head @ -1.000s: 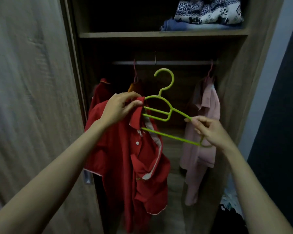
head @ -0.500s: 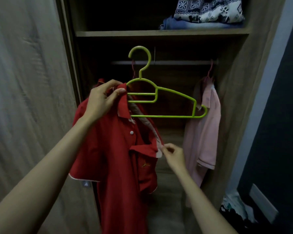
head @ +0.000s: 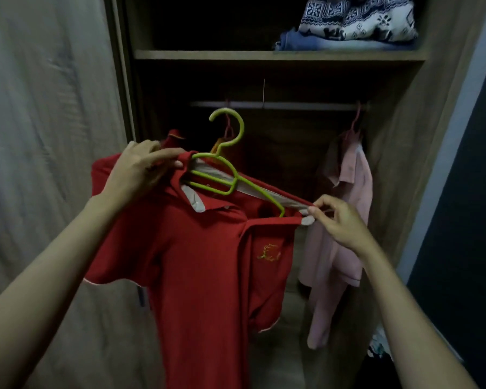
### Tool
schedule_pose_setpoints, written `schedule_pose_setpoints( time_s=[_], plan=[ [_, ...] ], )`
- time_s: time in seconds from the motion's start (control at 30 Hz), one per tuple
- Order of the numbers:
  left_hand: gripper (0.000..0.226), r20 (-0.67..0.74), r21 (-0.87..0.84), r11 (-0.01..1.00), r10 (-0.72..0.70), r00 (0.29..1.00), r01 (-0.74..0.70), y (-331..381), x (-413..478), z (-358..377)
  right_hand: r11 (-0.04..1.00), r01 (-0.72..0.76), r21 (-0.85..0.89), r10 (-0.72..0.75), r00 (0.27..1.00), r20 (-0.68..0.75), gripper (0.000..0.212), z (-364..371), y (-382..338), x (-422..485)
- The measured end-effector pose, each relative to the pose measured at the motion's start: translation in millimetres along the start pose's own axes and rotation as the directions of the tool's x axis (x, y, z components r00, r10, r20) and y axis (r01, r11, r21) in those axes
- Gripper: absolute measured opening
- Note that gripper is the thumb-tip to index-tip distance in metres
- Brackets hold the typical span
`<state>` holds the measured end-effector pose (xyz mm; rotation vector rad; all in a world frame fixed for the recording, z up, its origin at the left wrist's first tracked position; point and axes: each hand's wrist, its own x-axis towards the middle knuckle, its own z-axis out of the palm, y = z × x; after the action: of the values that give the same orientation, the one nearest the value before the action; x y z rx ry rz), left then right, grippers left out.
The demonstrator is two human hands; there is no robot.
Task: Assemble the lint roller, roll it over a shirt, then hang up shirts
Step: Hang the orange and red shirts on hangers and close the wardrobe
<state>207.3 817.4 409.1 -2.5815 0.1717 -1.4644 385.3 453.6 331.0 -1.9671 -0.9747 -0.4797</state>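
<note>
Head view: one red polo shirt is held before the open wardrobe, with one lime-green plastic hanger lying in its neck. The left hand grips the collar at the hanger's left end. The right hand pinches the right shoulder edge, having risen from the placket half a second ago. One pink shirt hangs on the rail. The gold chest emblem is illegible.

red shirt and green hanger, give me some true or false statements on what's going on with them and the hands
1. The green hanger sits partly inside the red shirt at its neck opening. True.
2. The left hand holds nothing. False: it grips the shirt's collar.
3. The right hand pinches the shirt's edge. True.
4. The pink shirt is in the right hand. False: it hangs from the rail.
</note>
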Motion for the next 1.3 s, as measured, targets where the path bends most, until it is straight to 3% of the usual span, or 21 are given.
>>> schedule_pose_setpoints(
  time_s=[0.13, 0.2, 0.3, 0.37, 0.43, 0.53, 0.73, 0.8, 0.9, 0.97, 1.1, 1.17, 1.3],
  plan=[
    [0.044, 0.061, 0.090, 0.993, 0.073, 0.995, -0.078, 5, -11, 10, 0.999, 0.014, 0.040, -0.012, 0.999, -0.050, 0.011, -5, -19, -3],
    [0.052, 0.034, 0.094, 0.995, -0.034, 0.999, 0.030, 16, -15, 16, 0.993, 0.049, 0.109, -0.041, 0.996, -0.073, 0.011, -3, -32, -7],
    [0.037, -0.011, -0.075, 0.960, -0.273, 0.962, 0.272, 28, -15, 24, 0.971, 0.147, 0.189, -0.139, 0.989, -0.055, 0.013, 6, -50, -12],
    [0.027, -0.026, -0.268, 0.910, -0.334, 0.942, 0.316, 33, -12, 25, 0.956, 0.217, 0.197, -0.201, 0.974, -0.101, 0.012, 13, -53, -9],
    [0.021, -0.057, -0.366, 0.876, -0.359, 0.932, 0.315, 38, -8, 24, 0.977, 0.198, 0.085, -0.181, 0.969, -0.169, 0.024, 16, -48, -1],
    [0.015, -0.050, -0.423, 0.849, -0.371, 0.927, 0.317, 46, -2, 21, 0.984, 0.100, -0.151, -0.117, 0.987, -0.108, 0.046, 13, -41, 10],
    [0.021, 0.054, -0.478, 0.842, -0.254, 0.966, 0.248, 63, 7, 26, 0.919, 0.252, -0.304, -0.279, 0.959, -0.046, 0.034, 19, -55, 16],
    [0.017, 0.062, -0.504, 0.836, -0.217, 0.974, 0.218, 72, 10, 26, 0.944, 0.239, -0.229, -0.249, 0.968, -0.017, 0.033, 17, -61, 15],
    [0.016, 0.050, -0.567, 0.800, -0.204, 0.978, 0.196, 75, 15, 24, 0.985, 0.173, 0.024, -0.173, 0.985, -0.007, 0.032, -1, -65, 7],
    [0.019, 0.011, -0.584, 0.797, -0.182, 0.983, 0.154, 74, 19, 23, 0.987, 0.139, 0.077, -0.138, 0.990, -0.015, 0.033, -23, -64, 1],
    [0.026, -0.009, -0.633, 0.766, -0.157, 0.988, 0.116, 81, 25, 25, 0.996, 0.037, 0.087, -0.037, 0.999, -0.005, 0.048, -80, -62, -13],
    [0.022, -0.021, -0.626, 0.765, -0.211, 0.977, 0.151, 81, 23, 33, 0.993, -0.054, 0.108, 0.056, 0.998, -0.017, 0.043, -111, -60, -23],
    [0.016, -0.123, -0.529, 0.812, -0.360, 0.925, 0.246, 64, 11, 55, 0.983, -0.179, -0.037, 0.174, 0.978, -0.118, 0.036, -164, -51, -41]
  ],
)
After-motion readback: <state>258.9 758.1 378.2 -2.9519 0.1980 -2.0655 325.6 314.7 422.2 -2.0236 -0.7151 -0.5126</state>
